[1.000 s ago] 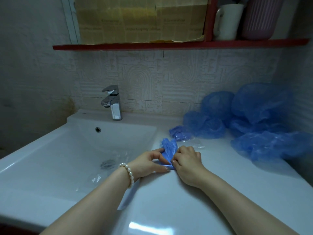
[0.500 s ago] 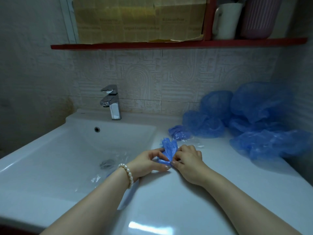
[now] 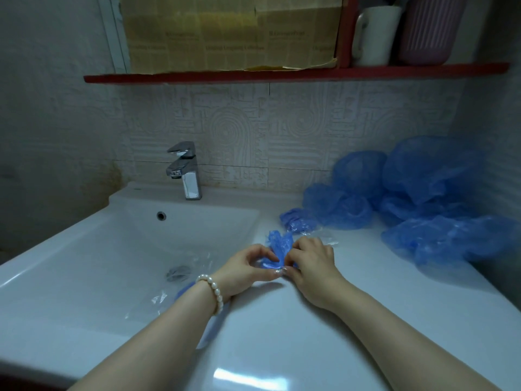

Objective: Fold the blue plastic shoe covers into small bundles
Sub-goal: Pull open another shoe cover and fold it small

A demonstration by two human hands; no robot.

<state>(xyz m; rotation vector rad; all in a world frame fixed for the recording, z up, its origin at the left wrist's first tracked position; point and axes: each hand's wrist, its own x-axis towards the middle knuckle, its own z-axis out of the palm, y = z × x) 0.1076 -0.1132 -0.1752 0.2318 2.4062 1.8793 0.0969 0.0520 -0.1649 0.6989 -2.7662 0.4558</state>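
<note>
Head view: blue shoe cover [image 3: 277, 246] on the counter [image 3: 282, 334], pinched between left grip [image 3: 248, 268] and right grip [image 3: 310, 261].

Two hands [image 3: 282, 266], one faucet [image 3: 184, 170], one mug [image 3: 375, 35], one bracelet [image 3: 214, 292]

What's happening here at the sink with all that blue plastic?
A person is folding a blue shoe cover on the white counter beside the basin. The left hand and right hand both pinch it, partly bunched up. A pile of loose covers waits at the right, with a small folded bundle nearby.
</note>
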